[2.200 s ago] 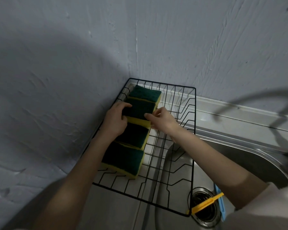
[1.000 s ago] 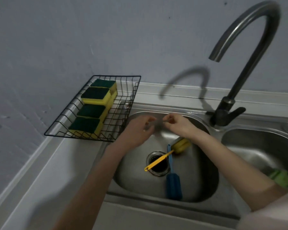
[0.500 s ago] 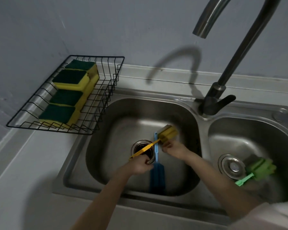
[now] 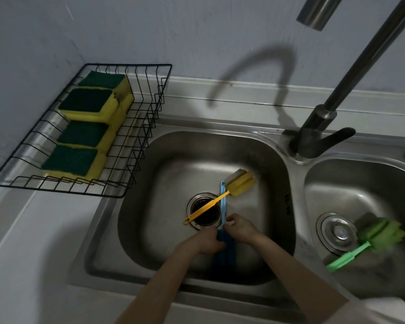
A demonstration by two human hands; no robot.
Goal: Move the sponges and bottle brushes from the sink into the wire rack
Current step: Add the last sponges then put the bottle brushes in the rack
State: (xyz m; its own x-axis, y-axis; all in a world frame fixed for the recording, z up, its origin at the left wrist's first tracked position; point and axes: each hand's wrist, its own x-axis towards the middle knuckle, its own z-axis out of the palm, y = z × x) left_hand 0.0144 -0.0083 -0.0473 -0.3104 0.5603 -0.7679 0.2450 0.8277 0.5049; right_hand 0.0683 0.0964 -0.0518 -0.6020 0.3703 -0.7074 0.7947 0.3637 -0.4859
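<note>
Several green-and-yellow sponges (image 4: pixel 87 106) lie in a row in the black wire rack (image 4: pixel 147 127) at the left. In the left sink basin (image 4: pixel 154 183) a yellow bottle brush (image 4: pixel 240 182) lies across the drain (image 4: pixel 205 211), over a blue bottle brush (image 4: pixel 223 202). My left hand (image 4: pixel 207 239) and my right hand (image 4: pixel 240 229) both close around the blue brush where its handle meets its dark blue head. A green bottle brush (image 4: pixel 381 235) lies in the right basin (image 4: pixel 337 183).
A tall dark faucet (image 4: pixel 323 127) stands between the two basins, its spout overhead. The rack rests on the counter in the wall corner. Pale counter (image 4: pixel 33 253) runs along the front left. The right drain has a metal stopper (image 4: pixel 337 231).
Both hands left the sponges in the rack, came down into the left basin and now grip the blue brush. The view swung right to take in both basins.
</note>
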